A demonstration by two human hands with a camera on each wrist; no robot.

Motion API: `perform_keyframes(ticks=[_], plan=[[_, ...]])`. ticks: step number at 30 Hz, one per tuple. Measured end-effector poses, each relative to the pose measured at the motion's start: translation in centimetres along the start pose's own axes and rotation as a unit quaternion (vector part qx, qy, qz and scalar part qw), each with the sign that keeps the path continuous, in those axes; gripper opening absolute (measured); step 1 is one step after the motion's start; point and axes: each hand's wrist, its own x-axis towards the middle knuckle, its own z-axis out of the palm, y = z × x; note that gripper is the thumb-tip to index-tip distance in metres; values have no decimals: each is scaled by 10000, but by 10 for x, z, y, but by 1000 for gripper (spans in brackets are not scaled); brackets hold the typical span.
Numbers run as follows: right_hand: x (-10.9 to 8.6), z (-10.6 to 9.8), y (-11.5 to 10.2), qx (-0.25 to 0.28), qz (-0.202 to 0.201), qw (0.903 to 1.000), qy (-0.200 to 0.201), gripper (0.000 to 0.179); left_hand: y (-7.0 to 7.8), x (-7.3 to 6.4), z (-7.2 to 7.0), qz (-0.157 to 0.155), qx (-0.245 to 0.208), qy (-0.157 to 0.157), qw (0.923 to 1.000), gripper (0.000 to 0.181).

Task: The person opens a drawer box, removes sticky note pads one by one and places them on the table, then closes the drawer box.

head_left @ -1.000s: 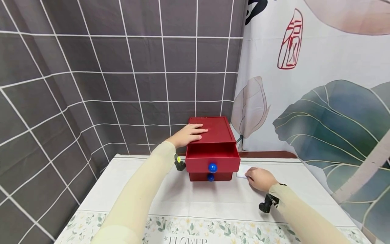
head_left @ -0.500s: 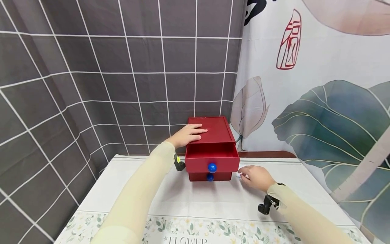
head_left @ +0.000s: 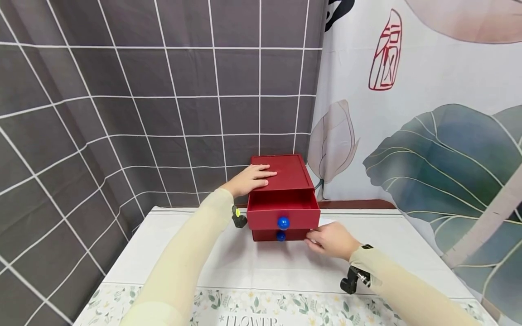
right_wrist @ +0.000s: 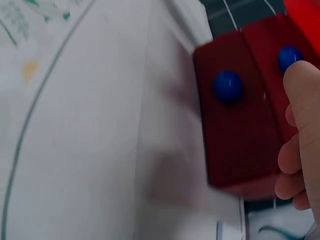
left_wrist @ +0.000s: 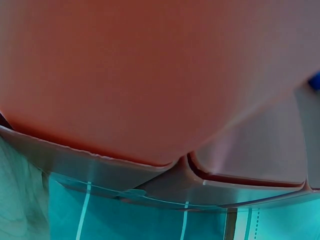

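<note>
A red two-drawer box (head_left: 282, 172) stands at the back of the table. Its upper drawer (head_left: 283, 218) is pulled out and nothing shows inside; the lower drawer (right_wrist: 235, 135) is in. Each drawer front has a round blue knob (head_left: 283, 222). My left hand (head_left: 247, 181) rests on the box top at its left edge, fingers spread. Its wrist view is mostly filled by blurred skin. My right hand (head_left: 332, 240) is beside the box's lower right corner, fingers loosely bent, with nothing seen in them. A flat white piece (head_left: 325, 221) lies on the table behind that hand, partly hidden.
The white table (head_left: 228, 267) has a flower-patterned front border. Behind the box hangs a dark gridded curtain (head_left: 183, 90), with a white lotus-print cloth (head_left: 367, 136) on the right. A small black camera mount sits on each wrist.
My right hand has left the flat white piece and moved left to the box's lower right corner. My left hand stays on the box top, and the drawers look unchanged.
</note>
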Motion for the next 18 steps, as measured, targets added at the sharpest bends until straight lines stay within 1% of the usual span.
perform_keyframes(ticks=[3,5,9,11,15,18], plan=[[9,-1,-7,203,-270,9993,171,25,0,-1,2,-40,-32,44,10000,52],[15,-4,-12,311,-408,9985,197,22,0,-2,1,-52,-53,75,9999,52],[26,-9,-21,452,-665,9966,186,15,1,-2,1,-60,-36,41,10000,52],[31,-12,-26,468,-750,9958,243,15,0,-2,2,-51,-15,31,10000,52],[43,-20,-34,549,-738,9947,452,16,0,-2,3,-57,-27,65,10000,52],[52,-25,-38,589,-529,9954,547,22,0,-1,3,-33,-7,69,10000,52]])
